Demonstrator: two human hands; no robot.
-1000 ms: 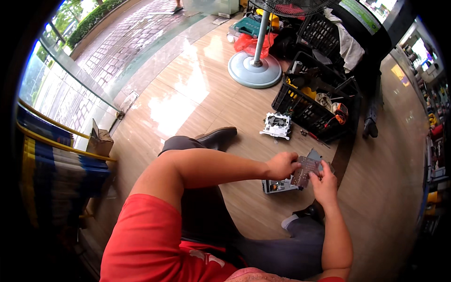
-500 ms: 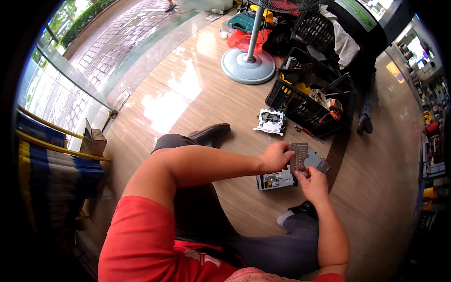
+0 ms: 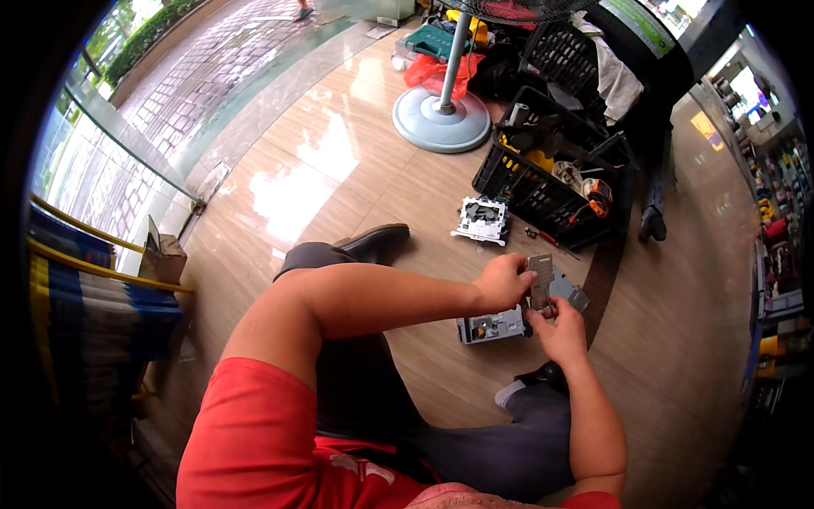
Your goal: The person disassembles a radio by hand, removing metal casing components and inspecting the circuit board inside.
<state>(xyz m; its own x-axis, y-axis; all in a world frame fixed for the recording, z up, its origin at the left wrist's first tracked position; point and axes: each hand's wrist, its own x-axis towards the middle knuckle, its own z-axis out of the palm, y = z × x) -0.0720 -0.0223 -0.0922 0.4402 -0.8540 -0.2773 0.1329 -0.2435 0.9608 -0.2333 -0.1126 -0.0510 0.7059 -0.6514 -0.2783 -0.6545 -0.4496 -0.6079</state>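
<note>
Between my hands is a small grey perforated metal plate [image 3: 540, 282], held up and tilted. My left hand [image 3: 504, 282] pinches its left side, and my right hand [image 3: 560, 329] grips its lower end with thumb and fingers. Just below and behind it, an opened metal device housing [image 3: 498, 326] rests on the floor, partly hidden by my hands; its exposed inner parts show at the front. A white-framed mechanism [image 3: 481, 220] lies on the floor a little farther off.
A black plastic crate [image 3: 543, 191] full of tools stands beyond, with a red-handled screwdriver [image 3: 543, 235] beside it. A fan's round base [image 3: 441, 123] is farther back. My outstretched shoe [image 3: 379, 244] lies left of the parts. Yellow-framed racking [image 3: 102, 254] stands at the left.
The metal plate has turned between my hands and now shows more edge-on. My hands stay close to where they were, and the whole view has shifted slightly.
</note>
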